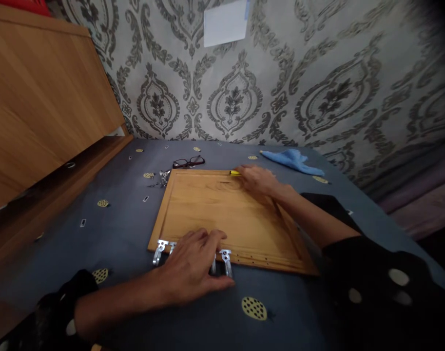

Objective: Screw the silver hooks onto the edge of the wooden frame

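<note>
A wooden cabinet door (207,209) lies flat on a blue cloth-covered surface. Several silver hinges (225,258) are lined up along its near edge, and small holes show in the wood to the right of them. My left hand (193,263) rests over this edge among the hinges, thumb spread away from the fingers; it covers some of the hinges. At the far edge, my right hand (257,178) has its fingers closed around a yellow-and-black tool (235,172). Only one end of that tool sticks out, so its exact kind is hidden.
Beyond the door lie eyeglasses (188,161), with loose metal hardware (164,179) to their left. A blue cloth (291,161) is at the back right, and a black item (326,209) is partly behind my right arm. Wooden furniture (43,97) borders the left side; patterned wallpaper (233,97) rises behind.
</note>
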